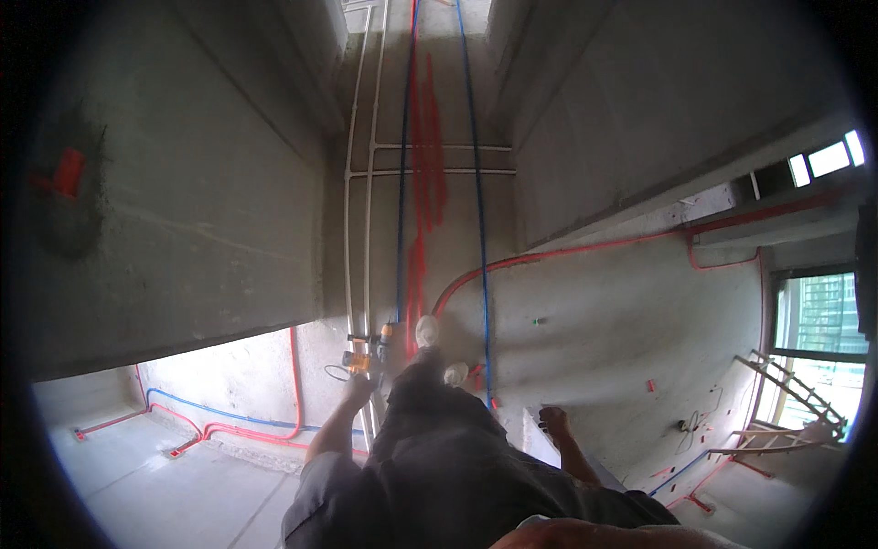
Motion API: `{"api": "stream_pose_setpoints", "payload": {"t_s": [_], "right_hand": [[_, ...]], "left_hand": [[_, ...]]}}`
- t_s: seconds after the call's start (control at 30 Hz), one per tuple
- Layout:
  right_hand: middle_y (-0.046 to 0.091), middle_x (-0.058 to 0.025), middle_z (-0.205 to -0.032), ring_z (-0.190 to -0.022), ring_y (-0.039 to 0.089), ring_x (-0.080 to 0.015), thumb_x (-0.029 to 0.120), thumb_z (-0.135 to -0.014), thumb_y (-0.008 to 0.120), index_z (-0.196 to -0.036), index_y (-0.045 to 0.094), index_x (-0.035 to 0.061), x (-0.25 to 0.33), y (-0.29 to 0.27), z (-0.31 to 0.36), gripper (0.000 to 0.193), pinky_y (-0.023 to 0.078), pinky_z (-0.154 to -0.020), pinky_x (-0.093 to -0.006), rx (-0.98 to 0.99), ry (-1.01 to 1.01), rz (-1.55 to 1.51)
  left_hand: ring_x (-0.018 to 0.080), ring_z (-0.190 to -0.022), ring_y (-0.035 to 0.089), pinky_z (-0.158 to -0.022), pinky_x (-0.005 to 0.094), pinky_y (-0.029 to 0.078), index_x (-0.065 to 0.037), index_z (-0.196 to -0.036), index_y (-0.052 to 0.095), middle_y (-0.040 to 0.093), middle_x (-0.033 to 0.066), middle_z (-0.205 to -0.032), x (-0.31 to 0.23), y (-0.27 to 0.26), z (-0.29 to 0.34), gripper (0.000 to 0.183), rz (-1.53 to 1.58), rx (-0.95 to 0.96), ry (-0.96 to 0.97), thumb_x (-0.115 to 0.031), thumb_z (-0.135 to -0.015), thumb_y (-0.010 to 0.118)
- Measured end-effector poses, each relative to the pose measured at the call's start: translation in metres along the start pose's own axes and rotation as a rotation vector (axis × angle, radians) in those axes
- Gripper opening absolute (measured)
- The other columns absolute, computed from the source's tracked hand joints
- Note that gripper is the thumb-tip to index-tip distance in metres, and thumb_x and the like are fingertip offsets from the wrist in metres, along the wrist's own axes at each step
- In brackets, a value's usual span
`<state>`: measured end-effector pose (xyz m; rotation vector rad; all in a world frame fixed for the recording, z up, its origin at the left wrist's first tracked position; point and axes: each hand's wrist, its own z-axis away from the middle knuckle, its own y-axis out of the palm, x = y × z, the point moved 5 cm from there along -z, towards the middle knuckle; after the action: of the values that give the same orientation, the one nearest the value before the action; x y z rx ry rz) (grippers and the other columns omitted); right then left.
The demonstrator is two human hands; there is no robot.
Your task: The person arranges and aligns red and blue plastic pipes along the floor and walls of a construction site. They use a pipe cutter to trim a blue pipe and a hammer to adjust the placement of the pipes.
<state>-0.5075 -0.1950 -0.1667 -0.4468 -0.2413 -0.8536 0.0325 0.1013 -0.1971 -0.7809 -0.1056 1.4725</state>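
My left hand (362,388) is closed around an orange-and-black power tool (358,362), held low beside my left leg. The tool's exact kind is too small to make out. A thin dark loop (337,372) sticks out at its left side. My right hand (554,422) hangs at my right side with its fingers curled in. Whether anything is inside that fist cannot be seen. My pale shoes (427,331) are on the bare concrete floor, one ahead of the other.
White pipes (347,247), red conduits (549,252) and blue conduits (477,183) run along the floor. Concrete walls (210,183) rise on both sides. A wooden ladder (794,392) stands by the window (823,311) at right. Small red scraps (651,386) and a cable coil (688,425) lie about.
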Motion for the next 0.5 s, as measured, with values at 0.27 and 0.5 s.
{"api": "stream_pose_setpoints", "payload": {"t_s": [0.27, 0.5], "right_hand": [[0.069, -0.0068, -0.083, -0.066, 0.068, -0.0202, 0.023, -0.093, 0.067, -0.105, 0.068, 0.0095, 0.1, -0.03, -0.001, 0.018, 0.052, -0.058, -0.0351, -0.036, -0.051, 0.021], [0.069, -0.0063, -0.082, -0.06, 0.064, -0.0164, 0.018, -0.095, 0.062, -0.102, 0.067, 0.0058, 0.168, 0.006, -0.023, 0.015, 0.047, -0.048, -0.029, -0.063, 0.026, -0.025]], "left_hand": [[0.0323, -0.072, 0.071, -0.07, 0.0443, 0.054, -0.003, -0.082, 0.073, 0.07, 0.0178, -0.074, -0.034, -0.041, -0.064, 0.036, 0.112, -0.069, 0.035, -0.039, -0.082, 0.072], [0.0142, -0.054, 0.059, -0.048, 0.0296, 0.049, -0.007, -0.086, 0.064, 0.061, 0.0041, -0.068, -0.01, -0.12, -0.16, 0.023, 0.346, -0.282, 0.187, -0.026, -0.089, 0.075]]}}
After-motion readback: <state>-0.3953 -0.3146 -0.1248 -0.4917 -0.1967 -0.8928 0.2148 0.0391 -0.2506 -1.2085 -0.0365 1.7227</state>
